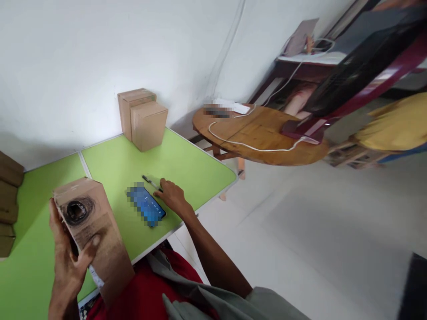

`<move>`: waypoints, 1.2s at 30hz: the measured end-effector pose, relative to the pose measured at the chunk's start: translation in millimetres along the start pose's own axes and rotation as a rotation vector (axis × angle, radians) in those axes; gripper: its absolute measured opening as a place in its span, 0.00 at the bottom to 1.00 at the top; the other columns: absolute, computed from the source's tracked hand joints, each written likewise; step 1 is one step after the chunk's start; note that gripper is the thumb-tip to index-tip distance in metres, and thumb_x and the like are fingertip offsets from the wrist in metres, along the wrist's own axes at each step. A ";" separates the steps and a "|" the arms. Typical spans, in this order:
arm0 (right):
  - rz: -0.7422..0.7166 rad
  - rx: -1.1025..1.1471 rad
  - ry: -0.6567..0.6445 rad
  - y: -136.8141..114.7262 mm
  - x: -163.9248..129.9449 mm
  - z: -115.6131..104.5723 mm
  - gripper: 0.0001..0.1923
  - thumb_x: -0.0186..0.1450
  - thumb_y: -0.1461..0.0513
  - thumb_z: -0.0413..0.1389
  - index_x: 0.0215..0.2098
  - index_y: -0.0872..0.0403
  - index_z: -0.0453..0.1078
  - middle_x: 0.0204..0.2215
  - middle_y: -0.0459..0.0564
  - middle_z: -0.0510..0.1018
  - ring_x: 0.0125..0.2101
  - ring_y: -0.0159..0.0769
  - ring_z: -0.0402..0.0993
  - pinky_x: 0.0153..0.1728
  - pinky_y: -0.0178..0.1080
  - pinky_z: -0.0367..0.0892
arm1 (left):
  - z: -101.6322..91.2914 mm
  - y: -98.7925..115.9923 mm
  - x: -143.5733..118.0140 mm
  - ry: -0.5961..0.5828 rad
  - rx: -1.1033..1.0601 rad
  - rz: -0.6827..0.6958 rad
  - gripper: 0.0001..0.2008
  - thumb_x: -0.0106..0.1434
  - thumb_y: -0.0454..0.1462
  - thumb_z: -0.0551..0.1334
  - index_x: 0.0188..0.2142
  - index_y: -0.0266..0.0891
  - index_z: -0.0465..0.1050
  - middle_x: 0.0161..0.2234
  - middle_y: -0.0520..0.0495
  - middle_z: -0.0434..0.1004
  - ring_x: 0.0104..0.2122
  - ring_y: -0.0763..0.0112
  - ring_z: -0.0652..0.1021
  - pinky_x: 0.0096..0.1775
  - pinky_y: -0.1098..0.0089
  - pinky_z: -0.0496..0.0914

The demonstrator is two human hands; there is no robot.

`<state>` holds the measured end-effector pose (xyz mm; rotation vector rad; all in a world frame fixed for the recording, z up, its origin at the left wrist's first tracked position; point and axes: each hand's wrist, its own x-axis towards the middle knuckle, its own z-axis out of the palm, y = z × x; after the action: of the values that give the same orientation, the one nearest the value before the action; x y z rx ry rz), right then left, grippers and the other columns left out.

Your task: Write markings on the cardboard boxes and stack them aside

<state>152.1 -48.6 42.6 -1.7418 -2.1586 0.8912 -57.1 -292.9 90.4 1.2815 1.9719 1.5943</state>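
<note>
Cardboard everywhere: one tall box [91, 226] clasped in the left hand [68, 258], fingers curled round it at the green table [187, 160] edge, two boxes [143, 118] by the wall. Right hand [173, 195] rests loosely open, fingertips on one pen [151, 182], beside one phone [146, 205] (screen blurred, no writing legible).

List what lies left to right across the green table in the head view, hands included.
Stacked boxes at the edge → left hand holding a cardboard box → phone → right hand at a pen; two boxes stand behind, by the wall.
</note>
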 end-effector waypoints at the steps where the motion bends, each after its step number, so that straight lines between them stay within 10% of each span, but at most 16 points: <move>1: 0.010 0.009 -0.013 3.0 2.0 1.9 0.04 0.71 0.67 0.67 0.43 0.55 0.78 0.46 0.64 0.87 0.52 0.54 0.84 0.49 0.44 0.71 | 1.1 2.2 -0.4 0.003 -0.014 -0.018 0.60 0.68 0.51 0.75 0.86 0.59 0.37 0.87 0.46 0.41 0.84 0.43 0.50 0.79 0.45 0.51; 5: -0.040 0.142 -0.014 1.4 3.3 0.9 0.10 0.71 0.67 0.62 0.31 0.52 0.73 0.34 0.59 0.86 0.44 0.53 0.86 0.45 0.44 0.72 | 3.8 10.4 -0.2 -0.009 -0.069 -0.046 0.63 0.66 0.53 0.76 0.86 0.55 0.36 0.87 0.44 0.41 0.84 0.45 0.51 0.78 0.50 0.57; 9: -0.272 0.604 -0.024 -28.1 -19.2 -12.7 0.12 0.78 0.53 0.56 0.40 0.49 0.72 0.30 0.49 0.84 0.32 0.43 0.84 0.35 0.41 0.75 | 4.0 14.7 0.1 -0.004 -0.070 -0.059 0.62 0.68 0.53 0.75 0.86 0.52 0.36 0.87 0.42 0.42 0.84 0.45 0.50 0.77 0.51 0.60; 14: -0.697 1.405 -0.397 -88.9 -74.5 -12.5 0.20 0.71 0.42 0.70 0.44 0.47 0.78 0.32 0.47 0.87 0.30 0.39 0.85 0.31 0.40 0.79 | 2.8 12.8 -2.5 0.010 -0.054 -0.054 0.60 0.68 0.53 0.74 0.86 0.54 0.38 0.86 0.42 0.43 0.83 0.43 0.51 0.78 0.46 0.58; 25: -0.768 1.254 -0.525 -106.9 -92.6 -2.4 0.21 0.74 0.43 0.69 0.44 0.51 0.80 0.33 0.49 0.86 0.32 0.36 0.86 0.32 0.36 0.77 | -3.2 5.0 -6.7 0.044 -0.052 -0.065 0.61 0.68 0.56 0.73 0.86 0.50 0.38 0.86 0.38 0.45 0.83 0.41 0.52 0.78 0.44 0.58; 36: -0.790 1.307 -0.218 -127.5 -79.4 -11.8 0.20 0.74 0.43 0.68 0.44 0.50 0.78 0.28 0.45 0.83 0.27 0.35 0.81 0.29 0.36 0.76 | -2.7 6.9 -6.0 0.080 -0.079 -0.118 0.63 0.64 0.58 0.75 0.86 0.51 0.41 0.87 0.42 0.40 0.84 0.41 0.47 0.79 0.47 0.52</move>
<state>77.0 -133.8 141.6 -0.1616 -1.4015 1.6445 -52.6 -299.3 95.7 1.0673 1.9706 1.6723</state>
